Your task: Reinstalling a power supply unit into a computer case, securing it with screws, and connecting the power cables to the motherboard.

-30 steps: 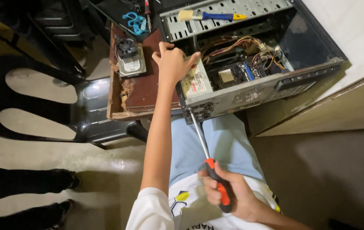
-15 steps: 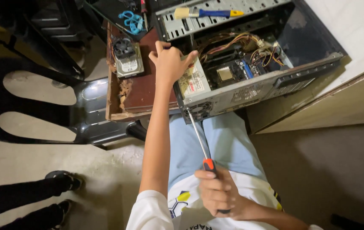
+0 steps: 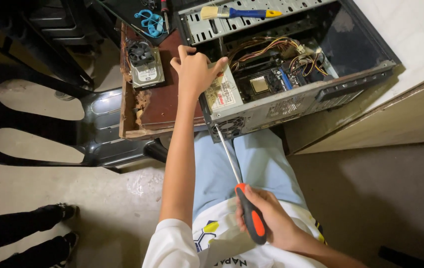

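Since the earlier frame the right hand [image 3: 266, 223], clamped on the screwdriver [image 3: 242, 198], has shifted little, tip at the computer case [image 3: 291, 101] rear; left hand [image 3: 194, 72] grips the power supply [image 3: 222, 92]; a slipping tip could gouge metal.

Case [image 3: 291, 101] top open; wire tangle [image 3: 276, 52] crowds inside, paintbrush [image 3: 237, 12] across far edge
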